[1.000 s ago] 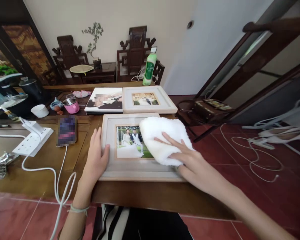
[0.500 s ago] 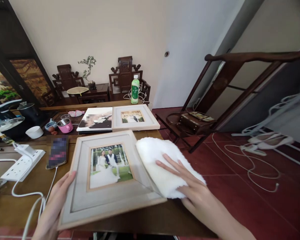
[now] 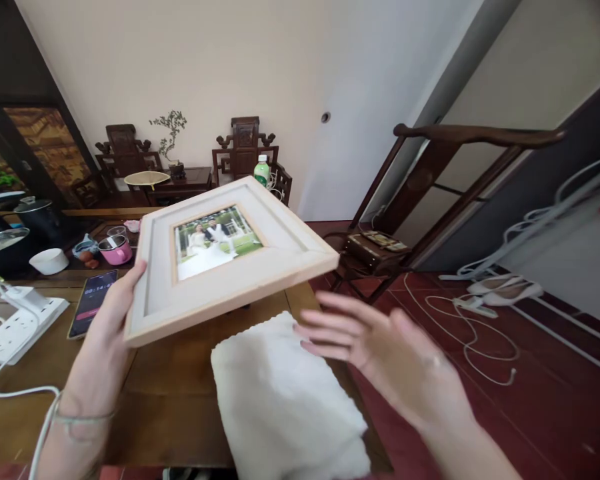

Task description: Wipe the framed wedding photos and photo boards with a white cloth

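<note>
A pale wooden picture frame (image 3: 290, 257) with a wedding photo is held up over the table, tilted. My left hand (image 3: 115, 310) grips its left edge, thumb on the front and the other fingers hidden behind. Below the frame, a white fluffy cloth (image 3: 285, 400) lies at the table's near right edge. My right hand (image 3: 380, 353) is open just above and right of the cloth, fingers stretched out and slightly blurred, with nothing in it.
On the wooden table (image 3: 180, 400) at left are a power strip (image 3: 25, 327), a phone (image 3: 91, 303) showing a timer, a pink cup (image 3: 115, 250) and a white bowl (image 3: 49, 261). A green bottle (image 3: 262, 171) stands behind the frame. A dark wooden chair (image 3: 430, 173) stands at right.
My left hand has raised and tilted the picture frame. The cloth has left my right hand and now lies on the table. My right hand has turned and opened.
</note>
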